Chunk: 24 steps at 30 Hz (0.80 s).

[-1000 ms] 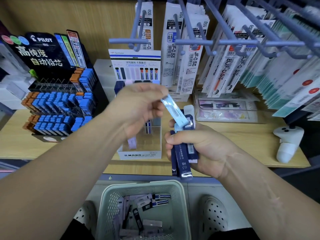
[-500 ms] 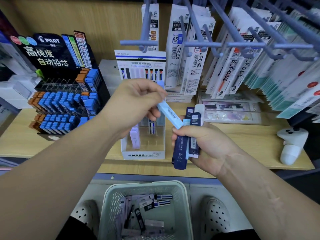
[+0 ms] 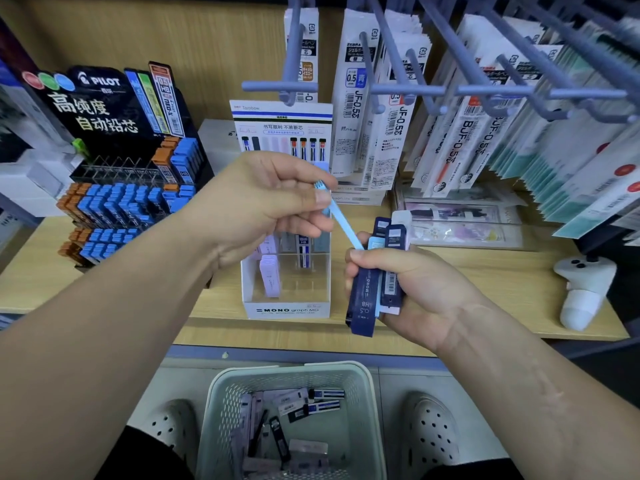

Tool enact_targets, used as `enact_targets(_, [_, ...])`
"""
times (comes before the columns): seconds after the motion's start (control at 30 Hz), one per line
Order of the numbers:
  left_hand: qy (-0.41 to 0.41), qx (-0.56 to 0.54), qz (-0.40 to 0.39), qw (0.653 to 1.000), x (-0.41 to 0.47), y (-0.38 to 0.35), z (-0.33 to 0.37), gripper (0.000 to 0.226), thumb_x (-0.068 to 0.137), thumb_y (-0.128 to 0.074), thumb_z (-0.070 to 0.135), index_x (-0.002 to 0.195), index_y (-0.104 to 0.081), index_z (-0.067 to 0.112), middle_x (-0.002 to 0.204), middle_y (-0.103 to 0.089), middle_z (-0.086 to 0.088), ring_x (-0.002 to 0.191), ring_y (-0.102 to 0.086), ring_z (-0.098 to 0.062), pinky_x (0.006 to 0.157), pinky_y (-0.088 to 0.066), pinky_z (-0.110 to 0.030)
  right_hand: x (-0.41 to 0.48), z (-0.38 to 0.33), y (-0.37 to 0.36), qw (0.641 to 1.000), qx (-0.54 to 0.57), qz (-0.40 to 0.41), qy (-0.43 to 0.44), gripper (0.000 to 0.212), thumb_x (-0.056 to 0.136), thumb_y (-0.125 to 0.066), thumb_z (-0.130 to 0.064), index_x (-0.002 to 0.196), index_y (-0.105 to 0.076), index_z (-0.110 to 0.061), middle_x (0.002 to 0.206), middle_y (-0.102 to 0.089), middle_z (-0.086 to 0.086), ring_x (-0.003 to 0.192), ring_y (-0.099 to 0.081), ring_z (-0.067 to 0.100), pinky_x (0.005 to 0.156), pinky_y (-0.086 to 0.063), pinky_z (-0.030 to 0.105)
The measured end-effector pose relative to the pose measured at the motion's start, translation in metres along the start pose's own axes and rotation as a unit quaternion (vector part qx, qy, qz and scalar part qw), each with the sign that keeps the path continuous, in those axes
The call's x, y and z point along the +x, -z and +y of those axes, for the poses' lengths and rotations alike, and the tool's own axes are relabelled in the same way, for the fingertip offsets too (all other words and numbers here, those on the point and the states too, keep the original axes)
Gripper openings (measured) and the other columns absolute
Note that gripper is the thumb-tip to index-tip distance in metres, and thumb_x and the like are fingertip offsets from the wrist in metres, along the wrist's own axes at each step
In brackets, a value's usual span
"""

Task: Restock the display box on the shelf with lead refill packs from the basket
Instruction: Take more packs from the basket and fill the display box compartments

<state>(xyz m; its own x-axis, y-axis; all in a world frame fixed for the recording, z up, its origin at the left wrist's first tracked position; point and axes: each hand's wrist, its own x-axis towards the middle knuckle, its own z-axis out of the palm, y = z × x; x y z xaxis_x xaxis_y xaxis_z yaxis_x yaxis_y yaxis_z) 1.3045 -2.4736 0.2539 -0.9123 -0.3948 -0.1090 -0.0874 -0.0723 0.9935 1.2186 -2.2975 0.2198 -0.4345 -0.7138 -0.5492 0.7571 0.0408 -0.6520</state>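
Head view, looking down: the right hand point(image 3: 415, 289) curls round a fanned bundle of lead refill packs point(image 3: 363, 299), thumb across the front, likely so that one can be drawn off at a time. The left hand point(image 3: 263, 206), raised with its wrist bent, pinches a light blue pack point(image 3: 341, 223) by its upper end; the lower end meets the right thumb tip. The display box point(image 3: 287, 308) stands just beyond both sets of fingers, and the basket point(image 3: 221, 410) sits well below them.
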Motion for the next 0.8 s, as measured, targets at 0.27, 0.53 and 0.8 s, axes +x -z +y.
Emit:
enact_targets(0.27, [-0.045,0.232,0.15,0.96,0.01,0.007,-0.005,0.009,0.079,-0.082,0.018,0.072,-0.077,0.02,0.061,-0.069,-0.012,0.052,-0.059,-0.017,0.049,-0.049,-0.024,-0.001,0.0,0.004,0.999,-0.022,0.033,0.0,0.027,0.085,-0.067,0.008,0.103,-0.065,-0.011,0.071,-0.068,0.007,0.062,-0.066,0.019,0.063,-0.056,0.033])
enact_targets(0.53, [-0.028,0.396,0.123,0.909,0.012,0.011,0.001,0.007,0.087,-0.075,0.024,0.083,-0.074,0.018,0.057,-0.062,0.004,0.048,-0.059,-0.004,0.051,-0.047,-0.018,-0.003,-0.002,0.006,0.999,-0.037,0.027,0.004,0.027,0.084,-0.068,0.009,0.102,-0.065,-0.012,0.072,-0.067,0.008,0.062,-0.065,0.018,0.057,-0.055,0.03])
enact_targets(0.8, [-0.091,0.493,0.091,0.861,0.017,-0.009,-0.013,0.011,0.087,-0.073,0.025,0.092,-0.076,0.016,0.071,-0.065,0.006,0.069,-0.06,-0.005,0.069,-0.049,-0.018,-0.005,-0.003,0.005,0.999,-0.029,0.02,0.014,0.027,0.085,-0.068,0.006,0.103,-0.064,-0.013,0.074,-0.067,0.007,0.063,-0.066,0.018,0.058,-0.056,0.029])
